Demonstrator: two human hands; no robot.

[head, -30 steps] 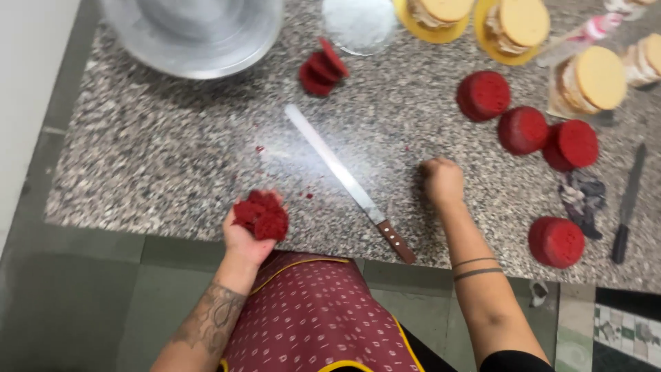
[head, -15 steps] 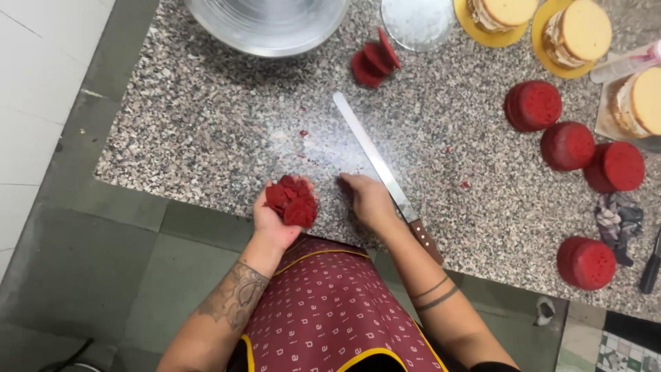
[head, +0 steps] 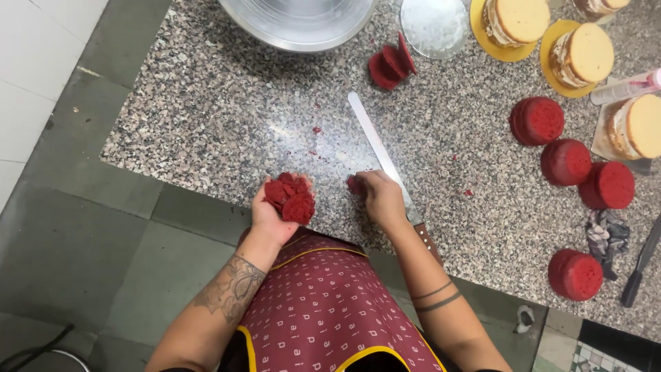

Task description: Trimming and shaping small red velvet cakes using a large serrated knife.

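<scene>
Crumbs (head: 291, 200) of red cake lie heaped in the cupped left hand (head: 272, 213), held at the counter edge (head: 206, 189). The right hand (head: 381, 200) pinches shut on a further red scrap (head: 354, 184) just beside the long knife (head: 385, 162). That heap could spill to the floor if the palm tilts, I judge. Farther out stand red cake rounds (head: 566, 162), filled cakes on yellow boards (head: 577, 55), a round silver board (head: 434, 26) and a white squeeze bottle (head: 626, 88).
</scene>
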